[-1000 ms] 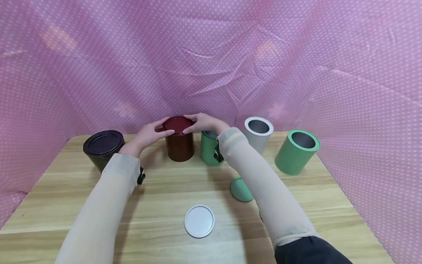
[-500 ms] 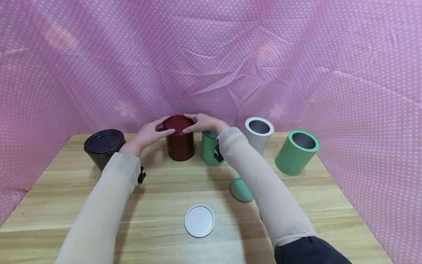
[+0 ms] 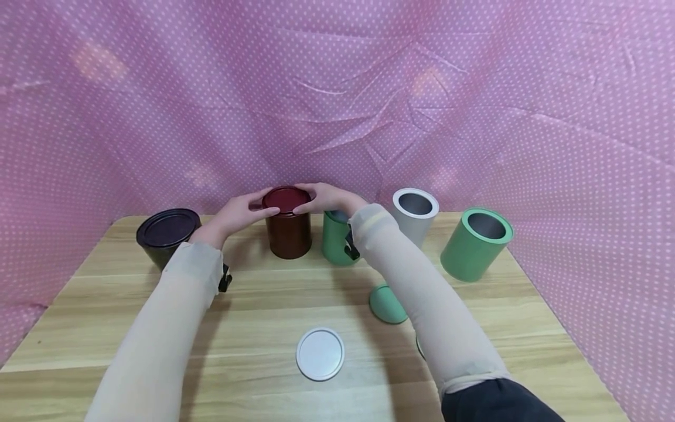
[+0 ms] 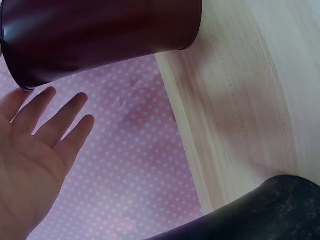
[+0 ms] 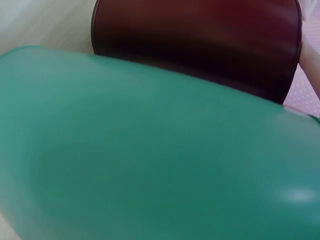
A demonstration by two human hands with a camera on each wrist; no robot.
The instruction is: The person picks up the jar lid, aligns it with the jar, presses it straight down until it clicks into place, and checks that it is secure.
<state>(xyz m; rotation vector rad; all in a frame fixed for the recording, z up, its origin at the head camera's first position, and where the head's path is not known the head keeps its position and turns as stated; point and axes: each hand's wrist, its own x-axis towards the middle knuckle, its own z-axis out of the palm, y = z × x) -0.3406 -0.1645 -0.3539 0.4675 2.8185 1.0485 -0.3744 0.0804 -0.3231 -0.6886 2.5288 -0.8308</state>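
A dark-red cylindrical canister [image 3: 289,235] stood upright between the fingers of left hand [image 3: 235,215] and right hand [image 3: 328,197], both gripping its top rim [image 3: 286,213].

Now the wooden table [image 3: 253,334] is lined with black can [image 3: 159,253], red can [image 3: 289,237], white can [image 3: 413,227], two green cans [image 3: 468,255], lids [image 3: 320,354] laid nearer

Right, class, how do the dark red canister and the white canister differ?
The dark red canister has a covered top; the white canister is open, showing a grey inside. The left hand and right hand touch the dark red canister's rim; neither touches the white canister. Both are cylindrical.
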